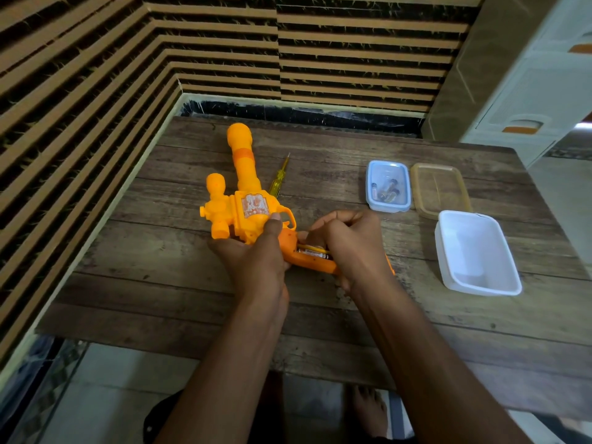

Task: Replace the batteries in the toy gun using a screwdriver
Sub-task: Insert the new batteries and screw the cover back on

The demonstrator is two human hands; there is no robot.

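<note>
Our left hand [256,251] wraps its fingers round the toy gun [253,209] lying mid-surface [160,251], while our right hand [349,245] curls its fingers over the battery [312,253] in the open grip, pinching or not we cannot tell, with the screwdriver [278,181] beside the barrel.

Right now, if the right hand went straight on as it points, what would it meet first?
The toy gun: the right hand touches its handle. Past that, probably the left hand; depth is unclear.
</note>
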